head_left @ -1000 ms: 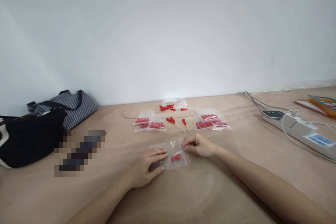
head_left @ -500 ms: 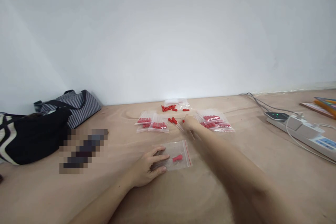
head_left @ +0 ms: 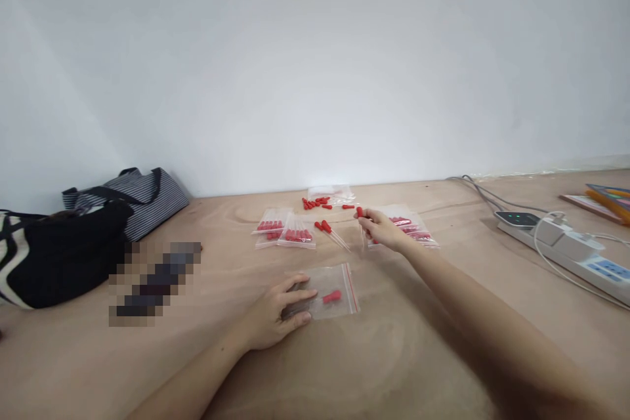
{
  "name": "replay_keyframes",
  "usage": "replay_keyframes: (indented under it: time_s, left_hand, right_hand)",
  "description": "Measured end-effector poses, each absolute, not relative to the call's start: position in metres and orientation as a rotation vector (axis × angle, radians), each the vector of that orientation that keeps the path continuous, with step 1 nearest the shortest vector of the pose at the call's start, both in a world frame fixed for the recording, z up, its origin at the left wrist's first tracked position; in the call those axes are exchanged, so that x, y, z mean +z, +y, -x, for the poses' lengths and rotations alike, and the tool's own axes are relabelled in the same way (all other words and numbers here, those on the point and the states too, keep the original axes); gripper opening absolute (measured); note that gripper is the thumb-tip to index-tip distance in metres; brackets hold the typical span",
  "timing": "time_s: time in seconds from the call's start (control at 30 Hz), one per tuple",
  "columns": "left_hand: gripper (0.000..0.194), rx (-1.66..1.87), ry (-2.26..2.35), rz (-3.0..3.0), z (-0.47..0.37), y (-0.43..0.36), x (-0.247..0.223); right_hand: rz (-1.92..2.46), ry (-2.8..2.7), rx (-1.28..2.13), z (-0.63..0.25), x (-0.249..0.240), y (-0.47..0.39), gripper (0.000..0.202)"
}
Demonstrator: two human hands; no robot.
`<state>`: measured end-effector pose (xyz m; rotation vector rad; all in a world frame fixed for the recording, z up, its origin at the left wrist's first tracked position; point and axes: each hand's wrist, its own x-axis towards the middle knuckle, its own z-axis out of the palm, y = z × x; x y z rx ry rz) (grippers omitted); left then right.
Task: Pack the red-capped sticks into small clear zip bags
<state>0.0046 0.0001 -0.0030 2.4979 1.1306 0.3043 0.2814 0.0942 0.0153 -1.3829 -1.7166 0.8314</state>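
Observation:
My left hand [head_left: 278,316] lies with fingers spread over the left part of a clear zip bag [head_left: 339,277]. Inside that bag is a red-bulbed dropper [head_left: 332,296], its stem partly hidden. Raised above the table, my right hand [head_left: 382,228] pinches a dropper by its red rubber bulb [head_left: 359,212]; a thin pale stem points down. To the left of that hand, loose red-bulbed droppers [head_left: 326,226] lie side by side. Filled zip bags [head_left: 418,231] are stacked just behind and beside my right hand.
More filled zip bags [head_left: 296,235] overlap at centre left. Loose red bulbs [head_left: 315,203] and thin clear stems lie near the wall beside a plastic bag [head_left: 329,191]. A white power strip [head_left: 590,262] with cables stands right; black [head_left: 73,256] and striped bags [head_left: 162,200] sit left.
My right hand has lifted from the loose droppers and moved right, with one dropper now pinched in it. My left hand has stayed on the bag.

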Motion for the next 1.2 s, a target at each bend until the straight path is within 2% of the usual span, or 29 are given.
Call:
replay_keyframes:
  time_s: [0.1, 0.27, 0.6, 0.73, 0.97, 1.2]
  left_hand:
    - [0.037, 0.281, 1.142, -2.497, -0.005, 0.001, -0.003]
    - [0.043, 0.292, 1.138, -2.498, -0.005, 0.0, 0.0]
    - [0.054, 0.343, 1.147, -2.478, -0.007, -0.003, 0.005]
    - [0.056, 0.338, 1.168, -2.464, -0.006, -0.002, 0.003]
    - [0.054, 0.378, 1.133, -2.455, -0.007, -0.004, 0.005]
    - [0.052, 0.398, 1.11, -2.46, -0.008, -0.002, 0.005]
  right_hand:
    - [1.14, -1.557, 1.061, -0.301, 0.007, 0.069, 0.023]
    - [0.959, -1.231, 1.187, -0.299, -0.015, 0.037, 0.033]
    - [0.945, -0.971, 1.308, -0.275, -0.023, 0.023, 0.046]
    - [0.995, -0.949, 1.408, -0.26, -0.022, 0.011, 0.041]
    - [1.172, -1.331, 1.374, -0.248, -0.017, 0.004, 0.034]
    - [1.052, -1.601, 1.441, -0.24, -0.028, 0.02, 0.021]
